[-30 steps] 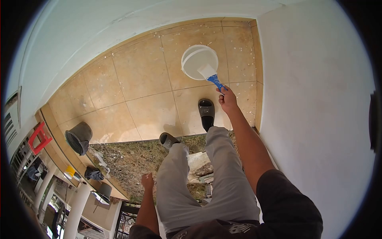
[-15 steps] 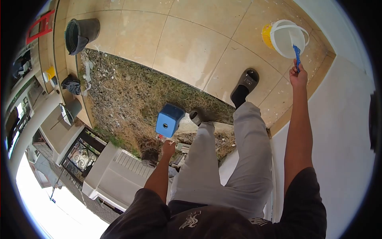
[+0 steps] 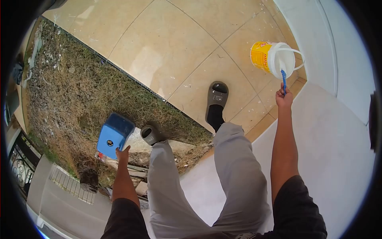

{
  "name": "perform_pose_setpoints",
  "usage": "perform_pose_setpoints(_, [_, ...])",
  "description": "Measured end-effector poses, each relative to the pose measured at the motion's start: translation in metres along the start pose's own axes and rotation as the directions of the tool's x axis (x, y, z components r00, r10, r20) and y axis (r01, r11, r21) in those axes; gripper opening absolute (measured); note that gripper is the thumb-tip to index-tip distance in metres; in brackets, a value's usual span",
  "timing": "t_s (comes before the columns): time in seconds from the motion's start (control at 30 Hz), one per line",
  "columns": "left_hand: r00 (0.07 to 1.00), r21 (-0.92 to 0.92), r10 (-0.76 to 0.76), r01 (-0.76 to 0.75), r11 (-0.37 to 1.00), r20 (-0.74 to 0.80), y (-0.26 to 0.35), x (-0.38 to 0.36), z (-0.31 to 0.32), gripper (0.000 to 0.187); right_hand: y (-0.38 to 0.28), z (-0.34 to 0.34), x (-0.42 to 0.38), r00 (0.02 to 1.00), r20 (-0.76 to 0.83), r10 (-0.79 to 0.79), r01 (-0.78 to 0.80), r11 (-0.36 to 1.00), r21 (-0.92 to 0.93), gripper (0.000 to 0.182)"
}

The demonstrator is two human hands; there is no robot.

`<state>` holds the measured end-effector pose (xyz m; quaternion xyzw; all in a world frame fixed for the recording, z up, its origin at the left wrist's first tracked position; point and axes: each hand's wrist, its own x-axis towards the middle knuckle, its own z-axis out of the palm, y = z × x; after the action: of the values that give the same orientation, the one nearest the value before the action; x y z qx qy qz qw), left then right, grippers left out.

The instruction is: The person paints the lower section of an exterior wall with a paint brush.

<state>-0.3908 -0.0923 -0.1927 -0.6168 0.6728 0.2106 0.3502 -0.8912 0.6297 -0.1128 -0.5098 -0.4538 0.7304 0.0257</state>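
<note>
My right hand (image 3: 283, 97) is closed around the blue handle of a paintbrush (image 3: 283, 79). The brush's far end reaches into a yellow and white paint bucket (image 3: 260, 57), tilted in this view, with white inside and a white carrying handle over its mouth. My left hand (image 3: 123, 154) is lowered over the ground on the other side, thumb and finger apart. Its fingertips overlap the near corner of a blue plastic stool (image 3: 108, 139) with a round hole in its top.
Beige floor tiles (image 3: 175, 47) with paint specks end at a strip of dry grass (image 3: 95, 79). My sandalled feet straddle that edge, one sandal (image 3: 217, 95) on tile, the other (image 3: 150, 135) beside the stool. A white wall (image 3: 334, 131) rises along the right. Rubble (image 3: 141, 187) lies below the stool.
The view has shifted, so grass, stool and bucket sit elsewhere in it. My left hand has come up to the stool's corner. The brush stays in my right hand at the bucket.
</note>
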Motion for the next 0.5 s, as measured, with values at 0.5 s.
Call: perform_pose_setpoints(0.5, [0.929,0.352,0.289,-0.197,0.915,-0.233,0.014,0.039,-0.010,0.121,-0.012,0.001,-0.002,0.991,-0.007,-0.134,0.133,0.989,-0.061,0.021])
